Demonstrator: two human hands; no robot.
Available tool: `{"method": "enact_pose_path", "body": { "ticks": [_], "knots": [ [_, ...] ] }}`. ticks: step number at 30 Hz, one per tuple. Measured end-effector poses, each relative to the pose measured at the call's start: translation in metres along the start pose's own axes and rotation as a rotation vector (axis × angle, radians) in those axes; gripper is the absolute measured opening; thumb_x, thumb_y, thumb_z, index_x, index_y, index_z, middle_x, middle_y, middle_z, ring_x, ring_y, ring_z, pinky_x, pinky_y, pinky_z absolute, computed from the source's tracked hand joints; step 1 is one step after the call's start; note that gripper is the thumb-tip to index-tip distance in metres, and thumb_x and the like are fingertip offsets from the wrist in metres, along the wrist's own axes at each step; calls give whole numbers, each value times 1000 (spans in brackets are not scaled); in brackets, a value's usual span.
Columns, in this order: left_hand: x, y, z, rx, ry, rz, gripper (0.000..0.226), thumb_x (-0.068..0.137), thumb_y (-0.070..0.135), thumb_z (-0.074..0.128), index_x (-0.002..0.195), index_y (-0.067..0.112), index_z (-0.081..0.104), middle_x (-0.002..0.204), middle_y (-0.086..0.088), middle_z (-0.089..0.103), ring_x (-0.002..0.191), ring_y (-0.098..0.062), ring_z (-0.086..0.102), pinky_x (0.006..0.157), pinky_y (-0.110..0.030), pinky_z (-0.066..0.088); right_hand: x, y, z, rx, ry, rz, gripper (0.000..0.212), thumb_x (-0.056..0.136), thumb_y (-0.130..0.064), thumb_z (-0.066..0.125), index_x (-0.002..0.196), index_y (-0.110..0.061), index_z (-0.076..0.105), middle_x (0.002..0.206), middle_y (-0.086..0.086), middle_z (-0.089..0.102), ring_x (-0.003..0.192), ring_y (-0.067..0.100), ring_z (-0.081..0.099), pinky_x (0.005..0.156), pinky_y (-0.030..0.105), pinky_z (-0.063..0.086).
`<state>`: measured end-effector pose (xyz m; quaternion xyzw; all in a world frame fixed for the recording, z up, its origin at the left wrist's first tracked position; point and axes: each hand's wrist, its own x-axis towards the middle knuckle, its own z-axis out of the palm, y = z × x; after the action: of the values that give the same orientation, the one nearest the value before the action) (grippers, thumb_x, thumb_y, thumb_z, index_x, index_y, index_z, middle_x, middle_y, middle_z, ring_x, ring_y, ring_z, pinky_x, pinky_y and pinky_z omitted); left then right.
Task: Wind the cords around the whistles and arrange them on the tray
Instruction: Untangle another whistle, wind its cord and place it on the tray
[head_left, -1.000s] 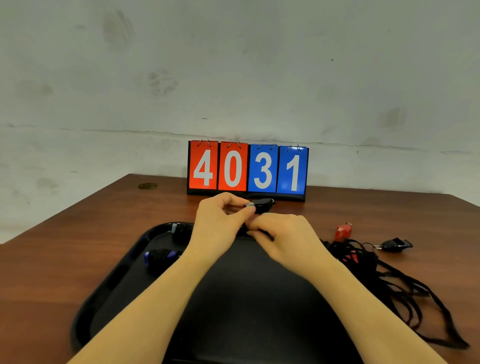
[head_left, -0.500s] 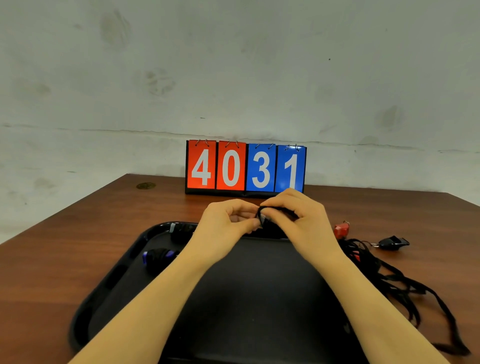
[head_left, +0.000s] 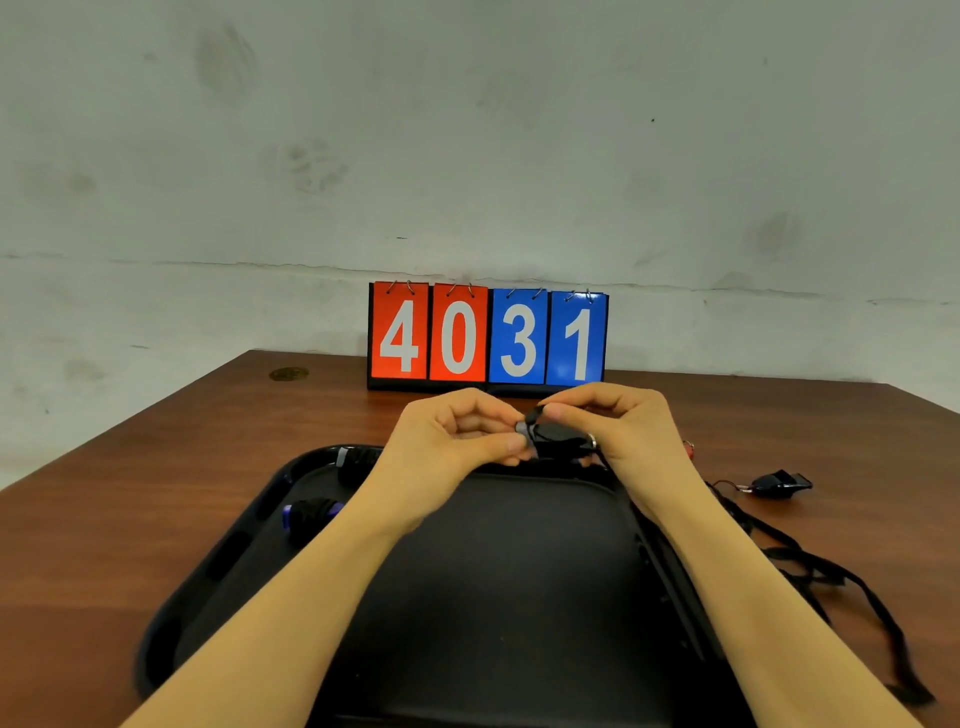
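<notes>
I hold a black whistle (head_left: 553, 438) above the far edge of the black tray (head_left: 218, 566). My left hand (head_left: 457, 441) pinches its left end. My right hand (head_left: 618, 431) grips its black cord over the whistle's top. On the tray's left side lie two wound whistles, one with a grey end (head_left: 356, 460) and one with blue ends (head_left: 311, 512). To the right of the tray, on the table, lies a loose black whistle (head_left: 779, 484) with a tangle of black cords (head_left: 810, 571). A red whistle (head_left: 690, 448) peeks out behind my right wrist.
A flip scoreboard (head_left: 488, 338) reading 4031 stands at the back of the brown table (head_left: 130, 493) against a grey wall. A round brass fitting (head_left: 288, 373) sits in the table's far left corner.
My right hand has swung from below the whistle up over its top with the cord, and both hands have moved slightly apart, showing more of the whistle.
</notes>
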<state>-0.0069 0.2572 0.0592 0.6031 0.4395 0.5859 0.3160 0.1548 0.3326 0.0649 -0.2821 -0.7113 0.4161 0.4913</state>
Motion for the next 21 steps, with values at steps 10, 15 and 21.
{"method": "enact_pose_path", "body": {
  "ticks": [10,15,21],
  "knots": [
    [4,-6,0,-151,187,-69,14,80,-1,63,90,8,66,79,-6,72,73,-15,69,69,-22,56,-5,3,12,-213,-212,-53,11,87,-18,61,93,-21,70,64,2,65,39,9,43,45,25,41],
    [6,-9,2,-38,267,-90,12,82,2,64,92,9,65,77,-6,71,70,-12,69,64,-17,54,-6,1,11,-326,-292,-65,16,90,-21,57,92,-14,71,60,1,61,41,3,49,46,9,38],
    [9,-17,-1,132,386,-105,12,82,8,66,93,11,64,81,-5,71,73,-12,70,72,-24,57,-8,0,10,-406,-387,-72,15,88,-26,60,88,-16,71,53,-6,57,48,-1,51,56,6,40]
  ]
}}
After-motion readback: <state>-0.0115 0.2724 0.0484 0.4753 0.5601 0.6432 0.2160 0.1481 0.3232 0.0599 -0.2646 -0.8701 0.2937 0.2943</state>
